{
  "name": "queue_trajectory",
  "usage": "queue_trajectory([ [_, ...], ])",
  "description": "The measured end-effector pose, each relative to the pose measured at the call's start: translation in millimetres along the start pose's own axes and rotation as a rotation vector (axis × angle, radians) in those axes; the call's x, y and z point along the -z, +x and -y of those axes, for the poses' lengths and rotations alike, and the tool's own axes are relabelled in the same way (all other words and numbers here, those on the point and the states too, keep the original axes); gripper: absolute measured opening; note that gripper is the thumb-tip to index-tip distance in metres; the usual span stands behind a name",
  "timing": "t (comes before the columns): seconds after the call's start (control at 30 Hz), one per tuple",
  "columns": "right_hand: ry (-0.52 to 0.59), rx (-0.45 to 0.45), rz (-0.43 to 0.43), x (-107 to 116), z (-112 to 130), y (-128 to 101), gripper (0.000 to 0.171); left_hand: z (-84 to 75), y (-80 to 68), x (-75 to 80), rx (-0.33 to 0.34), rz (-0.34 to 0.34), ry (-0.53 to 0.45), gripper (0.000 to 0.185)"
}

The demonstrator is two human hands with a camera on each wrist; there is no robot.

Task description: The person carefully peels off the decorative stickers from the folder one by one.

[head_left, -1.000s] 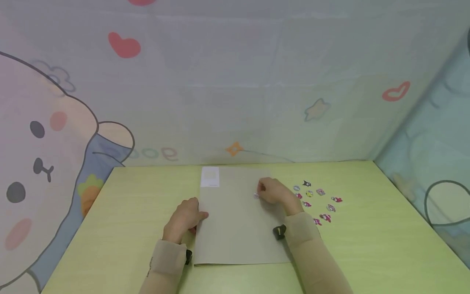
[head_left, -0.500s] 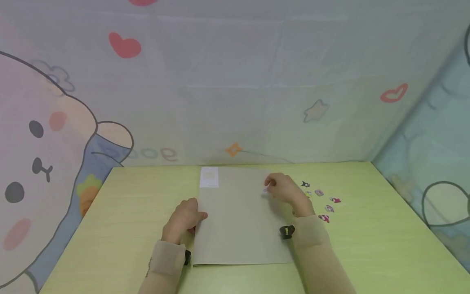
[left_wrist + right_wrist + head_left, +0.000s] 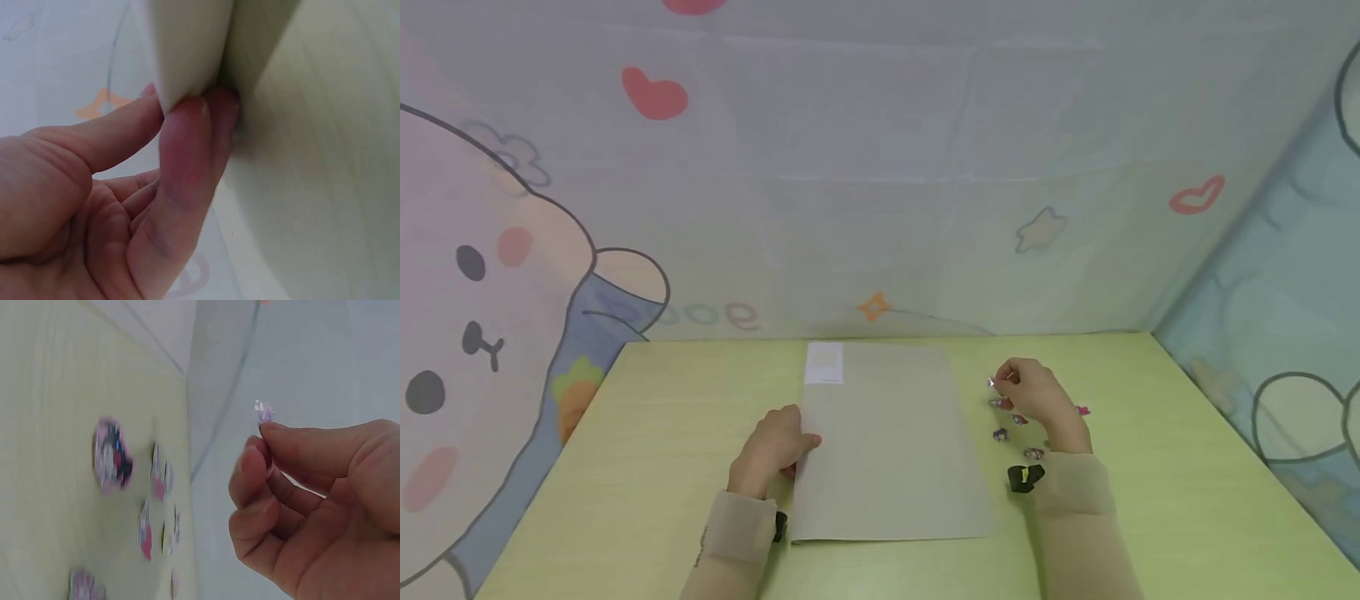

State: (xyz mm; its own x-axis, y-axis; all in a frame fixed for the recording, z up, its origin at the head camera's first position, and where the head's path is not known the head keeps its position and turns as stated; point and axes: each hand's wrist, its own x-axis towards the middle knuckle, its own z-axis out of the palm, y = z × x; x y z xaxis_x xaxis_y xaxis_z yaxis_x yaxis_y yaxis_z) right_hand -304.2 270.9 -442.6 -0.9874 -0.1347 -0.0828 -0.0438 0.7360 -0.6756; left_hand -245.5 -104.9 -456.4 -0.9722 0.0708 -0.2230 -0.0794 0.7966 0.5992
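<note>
1 small shiny sticker (image 3: 265,412) is up over the pale table (image 3: 1180,483), right of the grey board (image 3: 887,450) | right hand (image 3: 1036,393) pinches it, thumb to fingertip | left hand (image 3: 771,446) clamps the board's left edge | I see more stickers (image 3: 1019,419) lying near the right hand | white label (image 3: 823,363) on the board's far-left corner

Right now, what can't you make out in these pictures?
Design on the small piece the right hand pinches: too small, with glare, right wrist view.
Details of the loose pieces: blurred, right wrist view.
Their full count: the right hand and right sleeve may cover some, head view.
Print on the white label and lettering on the left sleeve: too small, head view.
Most of the grey board: cut off by the top edge, left wrist view.
</note>
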Motion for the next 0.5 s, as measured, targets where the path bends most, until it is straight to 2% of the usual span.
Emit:
queue_trajectory([
  [0.2, -0.029, -0.019, -0.076, 17, -30, -10, 0.02, -1.4, -0.2, 0.4, -0.002, -0.007, 0.008, 0.031],
  [0.5, 0.042, -0.171, -0.17, 43, -75, -30, 0.026, -1.4, -0.1, -0.1, -0.001, 0.003, -0.006, 0.031],
])
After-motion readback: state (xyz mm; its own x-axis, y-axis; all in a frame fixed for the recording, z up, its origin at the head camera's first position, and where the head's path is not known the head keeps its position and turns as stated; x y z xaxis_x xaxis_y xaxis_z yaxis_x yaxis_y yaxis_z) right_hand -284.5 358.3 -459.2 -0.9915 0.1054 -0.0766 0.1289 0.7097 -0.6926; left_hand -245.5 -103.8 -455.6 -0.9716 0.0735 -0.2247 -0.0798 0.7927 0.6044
